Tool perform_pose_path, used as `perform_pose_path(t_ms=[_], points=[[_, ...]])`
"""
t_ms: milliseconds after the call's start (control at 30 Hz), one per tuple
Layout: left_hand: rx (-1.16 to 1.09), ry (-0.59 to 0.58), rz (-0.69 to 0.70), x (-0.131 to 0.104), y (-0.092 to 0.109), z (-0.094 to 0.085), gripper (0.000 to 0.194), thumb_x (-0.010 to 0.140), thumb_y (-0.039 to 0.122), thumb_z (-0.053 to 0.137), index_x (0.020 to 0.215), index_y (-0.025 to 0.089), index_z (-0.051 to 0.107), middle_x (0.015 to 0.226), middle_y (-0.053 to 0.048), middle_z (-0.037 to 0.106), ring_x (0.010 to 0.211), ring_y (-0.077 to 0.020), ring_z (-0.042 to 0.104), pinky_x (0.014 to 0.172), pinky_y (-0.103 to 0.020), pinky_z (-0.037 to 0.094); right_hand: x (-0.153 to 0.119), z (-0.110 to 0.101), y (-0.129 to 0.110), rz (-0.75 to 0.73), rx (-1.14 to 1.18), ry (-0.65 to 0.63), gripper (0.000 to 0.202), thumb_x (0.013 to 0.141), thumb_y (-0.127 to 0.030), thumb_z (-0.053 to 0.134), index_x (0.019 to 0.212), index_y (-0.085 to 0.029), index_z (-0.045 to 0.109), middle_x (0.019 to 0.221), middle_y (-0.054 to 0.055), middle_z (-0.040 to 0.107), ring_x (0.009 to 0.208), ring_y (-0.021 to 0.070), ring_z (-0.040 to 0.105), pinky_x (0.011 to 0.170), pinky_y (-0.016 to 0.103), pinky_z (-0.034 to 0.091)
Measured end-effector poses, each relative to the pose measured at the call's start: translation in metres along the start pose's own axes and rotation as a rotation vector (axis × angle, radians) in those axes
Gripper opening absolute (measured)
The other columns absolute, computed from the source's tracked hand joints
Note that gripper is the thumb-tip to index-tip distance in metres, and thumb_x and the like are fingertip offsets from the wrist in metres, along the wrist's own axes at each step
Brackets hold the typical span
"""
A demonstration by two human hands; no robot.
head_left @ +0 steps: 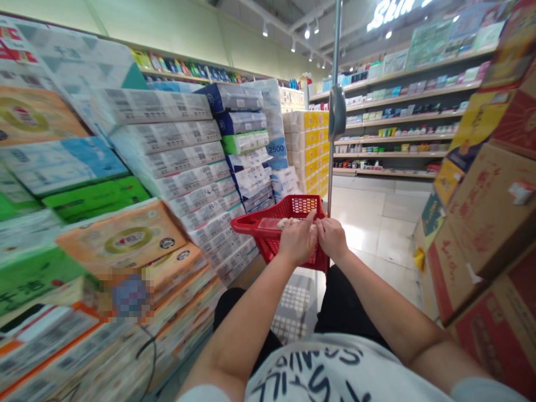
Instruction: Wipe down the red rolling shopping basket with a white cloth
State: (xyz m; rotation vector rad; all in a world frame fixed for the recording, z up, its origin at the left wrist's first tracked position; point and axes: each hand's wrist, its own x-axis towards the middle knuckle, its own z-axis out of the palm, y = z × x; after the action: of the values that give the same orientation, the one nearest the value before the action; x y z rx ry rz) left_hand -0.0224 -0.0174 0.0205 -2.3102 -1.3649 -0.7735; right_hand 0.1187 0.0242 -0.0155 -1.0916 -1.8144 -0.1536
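Observation:
A red plastic shopping basket (268, 223) with latticed walls is in front of my body, tilted in view. My right hand (332, 239) is closed at its near right edge, knuckles up. Beside it, almost touching, my left hand (298, 241) curls over the near side with one finger pointing forward. My palms hide the part they grip. A small pale item (286, 223) shows just past my left hand; its kind cannot be made out. The basket's inside is mostly hidden by my hands.
Stacked tissue packs (188, 151) line the left side. Cardboard cartons (489, 212) rise close on the right. A metal pole (337, 56) stands just beyond the basket. Pale floor tiles (368, 209) lead toward stocked shelves (402, 114) at the back.

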Motion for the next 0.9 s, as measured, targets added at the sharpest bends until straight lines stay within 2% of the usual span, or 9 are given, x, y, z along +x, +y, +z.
perform_pose_path(t_ms=[67, 133, 233, 300, 467, 600, 700, 800, 900], points=[[0.072, 0.003, -0.042, 0.002, 0.012, 0.005, 0.049, 0.093, 0.041, 0.045, 0.139, 0.024, 0.042, 0.124, -0.011, 0.062, 0.104, -0.0277, 0.059, 0.099, -0.049, 0.035, -0.005, 0.002, 0.005, -0.064, 0.098, 0.073, 0.041, 0.097, -0.031, 0.029, 0.081, -0.017, 0.064, 0.085, 0.011, 0.066, 0.086, 0.0200, 0.062, 0.083, 0.034, 0.048], [0.117, 0.011, -0.050, 0.005, 0.015, 0.007, 0.046, 0.094, 0.047, 0.042, 0.132, 0.023, 0.050, 0.125, -0.012, 0.061, 0.105, -0.0297, 0.057, 0.096, -0.049, 0.035, -0.007, 0.002, 0.008, -0.094, 0.182, 0.124, 0.037, 0.097, -0.032, 0.032, 0.097, -0.016, 0.065, 0.107, 0.014, 0.065, 0.103, 0.0208, 0.060, 0.090, 0.036, 0.049], [0.115, -0.011, 0.006, 0.007, -0.003, 0.003, 0.036, 0.098, 0.040, 0.034, 0.111, 0.023, 0.063, 0.110, -0.009, 0.068, 0.105, -0.0258, 0.058, 0.097, -0.047, 0.034, -0.008, -0.001, 0.012, -0.095, 0.236, 0.157, 0.036, 0.097, -0.032, 0.033, 0.114, -0.016, 0.060, 0.127, 0.015, 0.056, 0.119, 0.0223, 0.053, 0.098, 0.041, 0.047], [0.107, -0.012, 0.058, 0.002, -0.022, 0.000, 0.035, 0.099, 0.034, 0.031, 0.106, 0.024, 0.064, 0.109, -0.006, 0.068, 0.108, -0.0225, 0.057, 0.101, -0.045, 0.032, -0.008, -0.002, 0.014, -0.102, 0.249, 0.149, 0.035, 0.096, -0.030, 0.033, 0.114, -0.016, 0.060, 0.122, 0.015, 0.058, 0.116, 0.0226, 0.055, 0.097, 0.042, 0.048], [0.140, 0.082, 0.057, -0.022, -0.057, 0.000, 0.037, 0.098, 0.031, 0.033, 0.128, 0.025, 0.054, 0.134, -0.005, 0.056, 0.128, -0.0226, 0.045, 0.109, -0.042, 0.029, -0.009, 0.003, 0.014, -0.100, 0.242, 0.133, 0.034, 0.095, -0.027, 0.033, 0.085, -0.018, 0.064, 0.089, 0.010, 0.064, 0.088, 0.0196, 0.061, 0.084, 0.036, 0.052], [0.161, 0.100, 0.009, -0.023, -0.048, -0.001, 0.037, 0.098, 0.033, 0.034, 0.127, 0.023, 0.055, 0.136, -0.007, 0.055, 0.125, -0.0233, 0.047, 0.103, -0.042, 0.033, -0.007, 0.001, 0.012, -0.138, 0.193, 0.131, 0.036, 0.095, -0.026, 0.033, 0.072, -0.018, 0.060, 0.077, 0.008, 0.062, 0.076, 0.0181, 0.058, 0.077, 0.033, 0.048], [0.197, -0.012, -0.016, -0.004, -0.034, -0.008, 0.038, 0.099, 0.041, 0.032, 0.111, 0.025, 0.065, 0.121, -0.006, 0.065, 0.110, -0.0235, 0.054, 0.091, -0.042, 0.037, -0.001, -0.004, 0.008, -0.152, 0.066, 0.053, 0.038, 0.095, -0.024, 0.034, 0.065, -0.019, 0.058, 0.071, 0.006, 0.061, 0.071, 0.0173, 0.056, 0.074, 0.031, 0.044], [0.239, -0.169, 0.024, 0.019, -0.027, -0.012, 0.043, 0.098, 0.045, 0.036, 0.087, 0.023, 0.071, 0.095, -0.006, 0.072, 0.097, -0.0237, 0.056, 0.083, -0.040, 0.037, 0.010, -0.010, 0.000, -0.141, -0.135, -0.122, 0.036, 0.093, -0.025, 0.041, 0.062, -0.019, 0.059, 0.068, 0.006, 0.063, 0.065, 0.0165, 0.055, 0.069, 0.031, 0.040], [0.263, -0.267, 0.132, 0.032, -0.030, -0.007, 0.032, 0.095, 0.039, 0.046, 0.087, 0.020, 0.071, 0.082, -0.007, 0.072, 0.087, -0.0227, 0.059, 0.081, -0.040, 0.036, 0.016, -0.012, -0.010, -0.136, -0.269, -0.238, 0.035, 0.093, -0.027, 0.043, 0.064, -0.018, 0.062, 0.069, 0.007, 0.066, 0.061, 0.0167, 0.054, 0.064, 0.032, 0.035]])
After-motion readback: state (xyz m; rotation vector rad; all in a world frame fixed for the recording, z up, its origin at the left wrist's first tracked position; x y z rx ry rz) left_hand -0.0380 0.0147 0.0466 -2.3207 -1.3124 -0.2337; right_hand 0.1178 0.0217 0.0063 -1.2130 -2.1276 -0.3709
